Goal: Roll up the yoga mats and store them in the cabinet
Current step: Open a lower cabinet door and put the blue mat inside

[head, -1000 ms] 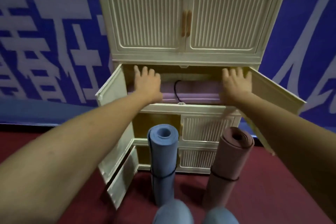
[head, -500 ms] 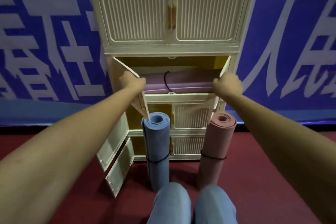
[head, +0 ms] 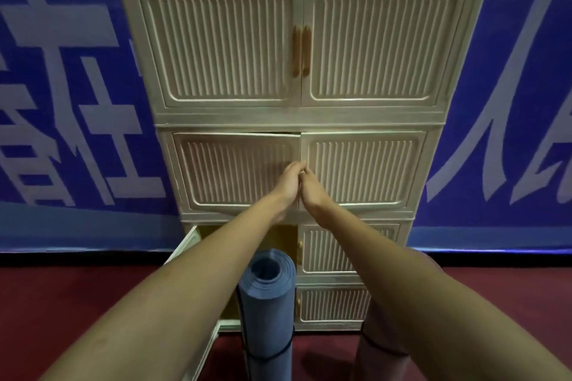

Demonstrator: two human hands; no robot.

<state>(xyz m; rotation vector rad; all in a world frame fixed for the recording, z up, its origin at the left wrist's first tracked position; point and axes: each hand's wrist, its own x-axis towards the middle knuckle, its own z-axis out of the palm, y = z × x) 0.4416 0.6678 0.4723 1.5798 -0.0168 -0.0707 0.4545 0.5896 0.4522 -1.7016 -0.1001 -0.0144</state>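
Observation:
The cream cabinet (head: 303, 116) fills the view. My left hand (head: 289, 184) and my right hand (head: 311, 189) meet at the centre seam of the middle compartment, fingers curled where the two door handles sit. The right middle door (head: 365, 170) lies flush. The left middle door (head: 232, 170) shows a thin gap along its top edge. The purple mat inside is hidden behind these doors. A rolled blue mat (head: 266, 312) stands upright on the floor between my arms, bound with a black strap. A rolled pink mat (head: 377, 362) stands to its right, mostly hidden by my right arm.
Below, a lower left door (head: 185, 244) hangs open toward me, showing a yellow interior. The top compartment's doors are closed, with wooden handles (head: 301, 51). Dark red floor (head: 77, 303) spreads on both sides, and a blue banner (head: 62, 102) covers the wall behind.
Both hands came off the purple mat, took the two middle doors and swung them inward until they met at the centre. The purple mat is now out of sight.

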